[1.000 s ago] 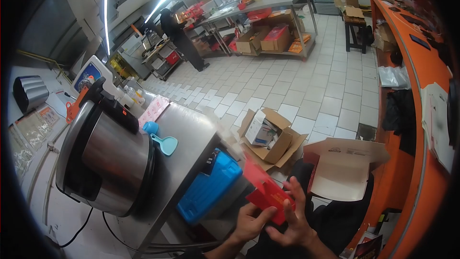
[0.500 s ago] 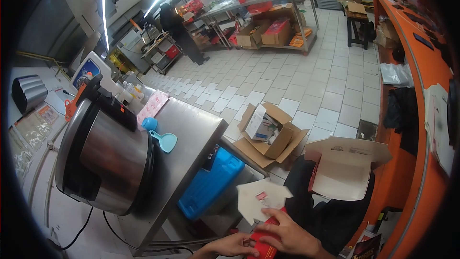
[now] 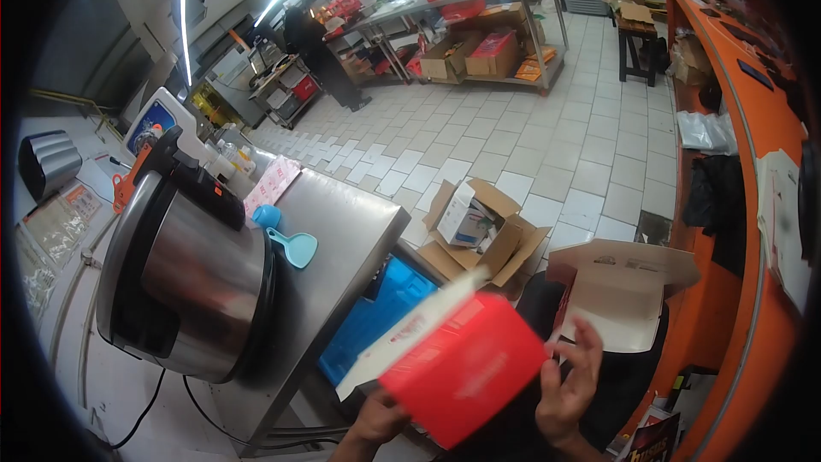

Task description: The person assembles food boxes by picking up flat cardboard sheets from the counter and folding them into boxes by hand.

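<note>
A red cardboard box (image 3: 479,368) with a pale open flap is tilted in front of me, blurred by motion. My left hand (image 3: 382,417) grips its lower left corner, fingers closed around the edge. My right hand (image 3: 569,389) is at the box's right side with fingers apart; a fingertip is close to the edge, and whether it touches I cannot tell. Just beyond that hand, a second box (image 3: 616,321) stands unfolded, its white inside showing, above dark cloth.
To the left, a steel counter (image 3: 342,222) carries a large rice cooker (image 3: 201,278) and a light blue scoop (image 3: 295,248). Below is a blue bin (image 3: 376,308). An open carton (image 3: 505,244) sits on the tiled floor. Orange shelving (image 3: 735,205) lines the right. A person (image 3: 316,56) stands far back.
The red box has gone from folded and narrow between both hands to opened out and raised. My right hand has moved right, off its front, and its fingers have spread.
</note>
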The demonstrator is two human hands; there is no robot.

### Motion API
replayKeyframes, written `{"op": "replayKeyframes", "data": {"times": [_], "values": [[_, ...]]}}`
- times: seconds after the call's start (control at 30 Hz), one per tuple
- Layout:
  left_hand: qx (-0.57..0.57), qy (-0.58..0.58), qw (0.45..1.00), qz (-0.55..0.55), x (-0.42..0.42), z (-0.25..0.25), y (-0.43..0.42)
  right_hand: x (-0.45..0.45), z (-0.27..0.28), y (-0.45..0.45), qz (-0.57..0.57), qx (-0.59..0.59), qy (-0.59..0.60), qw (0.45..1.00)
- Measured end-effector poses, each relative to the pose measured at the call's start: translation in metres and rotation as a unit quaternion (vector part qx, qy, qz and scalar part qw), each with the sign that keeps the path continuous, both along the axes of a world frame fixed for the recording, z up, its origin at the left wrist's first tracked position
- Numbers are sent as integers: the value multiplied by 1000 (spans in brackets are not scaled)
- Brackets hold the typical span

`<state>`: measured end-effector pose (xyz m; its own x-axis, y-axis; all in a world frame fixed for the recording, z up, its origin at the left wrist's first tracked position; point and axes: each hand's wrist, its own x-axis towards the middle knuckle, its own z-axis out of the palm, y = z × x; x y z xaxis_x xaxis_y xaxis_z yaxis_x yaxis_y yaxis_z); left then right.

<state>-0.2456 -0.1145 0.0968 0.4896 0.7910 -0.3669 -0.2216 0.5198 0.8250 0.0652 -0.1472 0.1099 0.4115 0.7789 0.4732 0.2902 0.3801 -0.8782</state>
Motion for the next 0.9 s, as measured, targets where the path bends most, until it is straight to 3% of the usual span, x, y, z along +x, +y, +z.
{"op": "replayKeyframes", "data": {"times": [0.07, 0.1, 0.13, 0.17, 0.2, 0.33, 0.4, 0.47, 0.5, 0.57, 0.6, 0.63, 0.7, 0.77, 0.8, 0.83, 0.87, 0.9], "values": [[-33, -72, 994, 72, -2, -15, -1, 3, 12, 9, -110, -64, -45, 991], [-47, -100, 989, 95, 1, -20, -3, 0, 16, 12, -112, -67, -44, 990], [-60, -118, 985, 111, 8, -22, 0, -5, 19, 14, 5, -56, 182, 982], [-72, -134, 981, 122, 14, -26, -2, -7, 21, 16, 122, -40, 397, 909], [-81, -147, 976, 136, 18, -32, -6, -6, 13, 21, 227, 18, 429, 874], [-108, -181, 964, 161, 45, -43, -6, 4, 8, 21, 274, 24, 356, 893], [-112, -190, 959, 178, 55, -45, -7, 1, 10, 20, 367, 78, 542, 752], [-112, -190, 957, 190, 62, -47, -6, -3, 7, 21, 448, 153, 676, 564], [-106, -175, 960, 190, 65, -46, -4, -8, -2, 19, 445, 155, 677, 565], [-85, -87, 979, 166, 67, -46, 3, -19, -20, 13, 367, 134, 591, 706], [-72, -21, 987, 141, 67, -46, 5, -16, -20, 7, 292, 72, 490, 819], [-40, 108, 989, 91, 65, -45, 9, -14, -22, 5, 281, 76, 497, 818], [-5, 241, 970, 23, 60, -41, 15, -2, -17, 10, 345, -7, 355, 869], [268, 366, 881, 130, 60, -31, 18, 13, 11, 22, 350, -52, 337, 873], [346, 324, 861, 186, 70, -16, 18, 19, 16, 29, 418, -51, 178, 889], [490, 359, 776, 171, 77, 5, 20, 20, 18, 31, 476, -52, 14, 878], [619, 356, 686, 139, 76, 18, 27, 13, 12, 34, 527, -74, -12, 847], [732, 341, 580, 106, 72, 28, 33, 8, 6, 31, 523, -76, -7, 849]]}}
